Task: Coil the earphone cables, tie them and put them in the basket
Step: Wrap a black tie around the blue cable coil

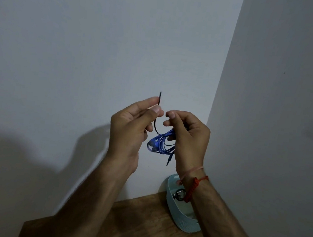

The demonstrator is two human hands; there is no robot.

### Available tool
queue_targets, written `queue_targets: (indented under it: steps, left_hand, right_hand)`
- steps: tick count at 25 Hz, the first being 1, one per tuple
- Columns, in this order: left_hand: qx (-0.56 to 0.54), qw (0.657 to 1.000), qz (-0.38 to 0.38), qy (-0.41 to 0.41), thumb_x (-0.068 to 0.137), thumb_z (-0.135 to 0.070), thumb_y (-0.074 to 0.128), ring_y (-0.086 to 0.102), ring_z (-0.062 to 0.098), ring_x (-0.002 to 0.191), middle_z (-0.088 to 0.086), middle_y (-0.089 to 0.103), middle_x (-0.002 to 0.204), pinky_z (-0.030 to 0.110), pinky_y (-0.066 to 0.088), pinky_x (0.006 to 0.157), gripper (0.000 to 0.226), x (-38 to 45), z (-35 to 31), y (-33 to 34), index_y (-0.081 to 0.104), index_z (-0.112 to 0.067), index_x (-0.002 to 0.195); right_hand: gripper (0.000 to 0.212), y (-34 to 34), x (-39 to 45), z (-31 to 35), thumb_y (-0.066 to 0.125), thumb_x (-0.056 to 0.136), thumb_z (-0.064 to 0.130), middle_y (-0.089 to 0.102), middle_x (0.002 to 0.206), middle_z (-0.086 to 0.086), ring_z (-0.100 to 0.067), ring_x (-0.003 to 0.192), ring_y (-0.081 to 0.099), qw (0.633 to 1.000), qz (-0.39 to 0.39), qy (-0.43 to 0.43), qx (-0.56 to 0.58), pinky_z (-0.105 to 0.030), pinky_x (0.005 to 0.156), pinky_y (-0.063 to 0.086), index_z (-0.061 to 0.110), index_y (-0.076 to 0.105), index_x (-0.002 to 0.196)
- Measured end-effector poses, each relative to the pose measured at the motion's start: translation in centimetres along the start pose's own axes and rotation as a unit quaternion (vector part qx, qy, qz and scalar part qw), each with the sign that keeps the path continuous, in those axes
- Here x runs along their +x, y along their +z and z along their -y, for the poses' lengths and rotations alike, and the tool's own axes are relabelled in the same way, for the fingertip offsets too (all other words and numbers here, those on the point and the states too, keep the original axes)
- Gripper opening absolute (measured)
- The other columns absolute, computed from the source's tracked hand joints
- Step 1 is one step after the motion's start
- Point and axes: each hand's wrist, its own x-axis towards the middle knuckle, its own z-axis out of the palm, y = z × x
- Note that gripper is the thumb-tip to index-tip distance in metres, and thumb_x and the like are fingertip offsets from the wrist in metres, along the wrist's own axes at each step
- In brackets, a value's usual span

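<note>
A coiled blue earphone cable [160, 144] hangs in the air in front of the wall, its plug dangling below the coil. My right hand [187, 139] grips the top of the coil with curled fingers. A thin black tie [158, 112] runs from the coil upward, and my left hand [131, 127] pinches it between thumb and forefinger, its tip sticking up above the fingers. Both hands are raised well above the table. The pale green basket [173, 204] stands below my right wrist, partly hidden by the forearm, with a dark coiled earphone [179, 194] inside.
A wooden table [139, 227] fills the lower middle, set into a corner of two white walls. The basket sits at the table's far right corner against the wall. Red and pink bands circle my right wrist.
</note>
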Motion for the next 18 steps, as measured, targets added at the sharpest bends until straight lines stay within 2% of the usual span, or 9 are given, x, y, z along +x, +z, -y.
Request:
queue_targets:
  steps: [3,5,8,10,13,16,18]
  left_hand:
    - [0.083,0.996,0.025,0.022,0.091,-0.015,0.075,0.058,0.003,0.054,-0.004,0.081,0.085,0.013,0.045,0.051,0.018,-0.3,0.0,0.3,0.08,-0.022,0.107]
    - [0.091,0.995,0.034,0.024,0.091,-0.014,0.075,0.064,0.002,0.056,-0.004,0.081,0.082,0.015,0.046,0.047,0.021,-0.9,0.2,1.2,0.079,-0.018,0.111]
    - [0.015,0.999,0.024,0.023,0.093,-0.012,0.073,0.067,0.006,0.06,-0.002,0.079,0.075,0.019,0.048,0.046,0.017,-1.3,0.3,2.2,0.08,-0.017,0.108]
    - [0.012,0.999,0.002,0.043,0.095,-0.016,0.072,0.066,0.007,0.058,-0.003,0.077,0.073,0.02,0.049,0.047,0.013,-1.3,0.3,2.1,0.081,-0.021,0.103]
    - [0.103,0.99,0.005,0.093,0.095,-0.021,0.072,0.062,0.006,0.057,-0.007,0.074,0.069,0.021,0.051,0.047,0.013,-1.2,0.4,1.4,0.081,-0.029,0.099]
    - [0.208,0.97,0.017,0.124,0.093,-0.026,0.074,0.065,0.003,0.058,-0.012,0.076,0.073,0.02,0.053,0.054,0.015,-1.1,0.5,1.4,0.083,-0.023,0.105]
    - [0.207,0.97,0.014,0.13,0.092,-0.023,0.076,0.064,0.0,0.054,-0.015,0.073,0.066,0.019,0.051,0.056,0.014,-1.0,0.4,1.8,0.084,-0.022,0.103]
  right_hand:
    - [0.012,0.0,0.1,0.3,0.065,0.096,0.023,0.077,0.08,0.003,-0.006,0.07,0.065,0.997,-0.055,0.025,0.049,-0.029,0.066,0.055,0.02,0.076,0.092]
    - [0.01,0.5,0.1,0.6,0.069,0.094,0.024,0.077,0.082,0.003,-0.01,0.077,0.066,0.993,-0.081,0.031,0.081,-0.034,0.075,0.056,0.019,0.078,0.091]
    - [0.011,1.1,-0.2,0.9,0.072,0.092,0.02,0.075,0.081,0.0,-0.014,0.072,0.063,0.986,-0.078,0.053,0.135,-0.033,0.069,0.055,0.011,0.078,0.091]
    - [0.011,1.3,-0.2,1.1,0.072,0.092,0.02,0.075,0.079,0.001,-0.013,0.069,0.064,0.985,-0.078,0.063,0.138,-0.033,0.066,0.056,0.01,0.077,0.092]
    - [0.015,1.1,0.1,1.5,0.073,0.09,0.023,0.078,0.078,0.001,-0.006,0.067,0.065,0.978,-0.104,0.083,0.163,-0.026,0.063,0.054,0.009,0.076,0.095]
    - [0.013,1.1,0.3,1.7,0.072,0.09,0.024,0.079,0.086,-0.001,-0.005,0.08,0.07,0.967,-0.106,0.111,0.205,-0.022,0.065,0.053,0.014,0.077,0.096]
    - [0.01,1.4,-0.1,1.9,0.072,0.09,0.023,0.079,0.089,-0.001,-0.008,0.082,0.071,0.958,-0.082,0.135,0.241,-0.024,0.065,0.054,0.016,0.077,0.095]
